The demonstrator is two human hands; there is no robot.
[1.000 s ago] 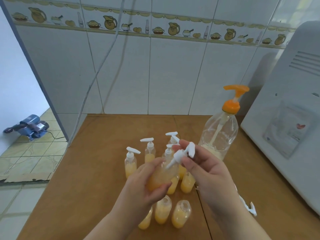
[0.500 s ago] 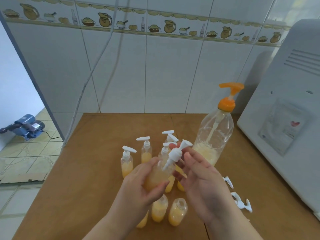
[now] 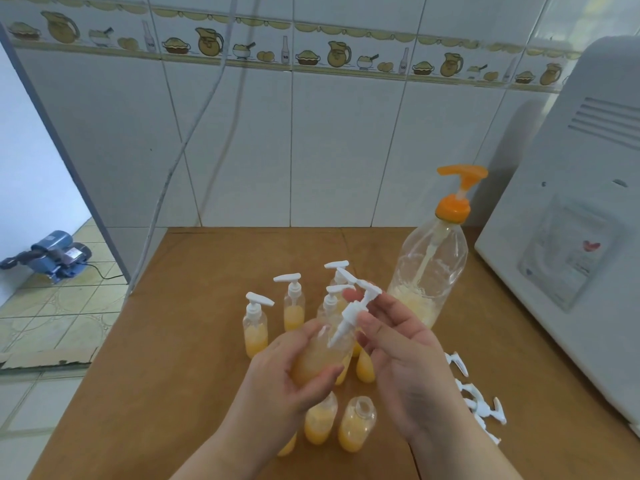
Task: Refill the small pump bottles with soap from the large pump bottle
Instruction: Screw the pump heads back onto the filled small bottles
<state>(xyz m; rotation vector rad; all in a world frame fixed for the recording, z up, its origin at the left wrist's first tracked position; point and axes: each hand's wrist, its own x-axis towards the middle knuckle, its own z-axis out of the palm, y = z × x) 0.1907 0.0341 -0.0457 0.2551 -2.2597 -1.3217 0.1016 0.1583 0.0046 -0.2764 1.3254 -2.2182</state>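
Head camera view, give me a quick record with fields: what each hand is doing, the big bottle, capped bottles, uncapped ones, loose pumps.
left hand: grips a filled small bottle, tilted
right hand: fingers on the white pump head at that bottle's neck
large pump bottle: upright, orange pump, little soap left
capped small bottles: standing behind the hands
uncapped bottle: filled, near edge
loose pumps: lying on table, right side

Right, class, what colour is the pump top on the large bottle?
Orange, seen clearly in the head view: pump top on the large bottle.
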